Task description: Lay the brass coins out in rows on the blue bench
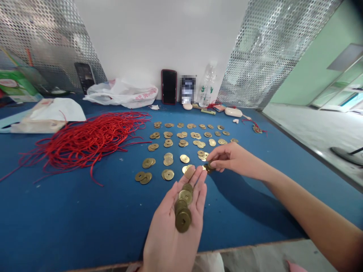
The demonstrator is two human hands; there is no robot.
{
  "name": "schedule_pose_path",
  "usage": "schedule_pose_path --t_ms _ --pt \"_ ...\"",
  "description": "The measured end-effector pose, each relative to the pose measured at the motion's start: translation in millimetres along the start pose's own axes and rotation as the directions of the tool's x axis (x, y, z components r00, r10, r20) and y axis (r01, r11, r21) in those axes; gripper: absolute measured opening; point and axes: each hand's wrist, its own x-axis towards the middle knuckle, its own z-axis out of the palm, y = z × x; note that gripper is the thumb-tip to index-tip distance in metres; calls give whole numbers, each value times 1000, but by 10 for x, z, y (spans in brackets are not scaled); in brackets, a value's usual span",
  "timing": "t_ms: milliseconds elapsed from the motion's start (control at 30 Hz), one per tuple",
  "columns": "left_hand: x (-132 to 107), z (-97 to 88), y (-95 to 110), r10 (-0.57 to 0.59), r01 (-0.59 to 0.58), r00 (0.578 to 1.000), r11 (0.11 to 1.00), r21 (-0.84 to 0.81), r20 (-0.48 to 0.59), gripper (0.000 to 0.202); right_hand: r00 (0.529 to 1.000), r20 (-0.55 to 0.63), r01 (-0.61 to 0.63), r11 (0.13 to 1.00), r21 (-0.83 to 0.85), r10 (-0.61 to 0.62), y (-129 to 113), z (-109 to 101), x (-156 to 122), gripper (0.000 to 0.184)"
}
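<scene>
Cords (85,141), red and thin, lie in a loose heap on the left part of the blue table (56,219). Behind them, at the far left, stands a green box (11,85), and next to it lies a white tissue pack (48,113). A dark phone (85,77) leans on the mesh panel (34,34) behind, and a white bag (121,94) lies crumpled near the wall. To the right of the cords, brass coins with square holes are laid out in small piles (181,143), set in rows, and most piles have two or three coins. Behind the piles a second phone (169,87) with a red case stands against the wall, and a clear bottle (207,85) stands a little to its right. In the front middle the left hand (176,223) is open, palm up, with the fingers held together; a stack (183,207) of coins lies overlapped along the fingers and the palm. Just beyond its fingertips the right hand (227,158) pinches a coin (209,167) between thumb and fingertips, low over the table and beside the nearest piles; I cannot tell if it is one coin or two. Further right, near the back edge, lie a white earbud case (233,112) and a small bundle (257,129) of coins with red cord.
</scene>
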Motion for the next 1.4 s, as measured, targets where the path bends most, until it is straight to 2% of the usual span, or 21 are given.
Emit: schedule_pose_path --t_ms 67,200,300,367,400,467,533,600,700,733,800,900,967,1100,1167,1267,1333,1400 --pt "0 -7 3 6 -6 1000 1000 5 3 48 1000 -11 11 999 -40 -12 15 10 5 21" --pt "-7 -15 18 -5 5 1000 1000 -8 25 47 986 -147 54 983 -174 -80 16 -18 -8 19" --pt "-11 -3 16 -25 25 1000 999 -33 8 45 950 -244 143 966 -215 -195 -62 18 -79 20" --pt "-7 5 5 -95 90 995 980 -178 -19 43 902 -263 272 924 -269 -342 -146 106 -151 22" --pt "-3 7 -2 -143 129 989 951 -280 -29 44 870 -218 371 878 -302 -443 -187 165 -185 22" --pt "0 5 -14 -239 190 970 862 -469 -46 57 788 9 578 736 -352 -615 -255 289 -239 20" --pt "-9 -1 -21 -307 213 949 790 -575 -71 75 705 233 702 612 -364 -670 -289 396 -262 24" --pt "-32 -2 -23 -290 206 954 819 -535 -76 68 679 322 732 568 -378 -660 -293 465 -261 25" --pt "-58 17 -30 -100 98 995 969 -226 4 41 695 319 716 577 -394 -644 -273 498 -249 18" --pt "-56 27 -37 -44 49 998 992 -120 43 41 705 310 705 585 -401 -638 -267 496 -249 18" --pt "-34 43 -55 6 -3 996 1000 -31 86 43 737 297 672 609 -422 -607 -262 485 -255 19" --pt "13 23 -79 -28 41 995 991 -131 100 41 782 285 620 648 -442 -554 -265 469 -263 18" --pt "25 -27 -76 -69 91 992 973 -213 105 41 793 258 606 670 -429 -552 -266 464 -258 14" --pt "0 -108 -34 -125 144 989 949 -279 83 72 806 202 590 727 -351 -557 -276 450 -249 8" --pt "-5 -92 -23 -153 169 985 941 -294 76 74 829 191 559 777 -290 -525 -297 432 -263 8" --pt "10 -26 -32 -195 208 978 945 -251 77 47 877 182 477 854 -208 -445 -334 387 -302 8" --pt "16 4 -43 -167 175 984 974 -142 66 43 903 146 428 878 -213 -405 -340 337 -320 11" --pt "5 10 -48 -102 104 993 994 -41 54 46 920 39 386 881 -274 -391 -319 267 -312 14"
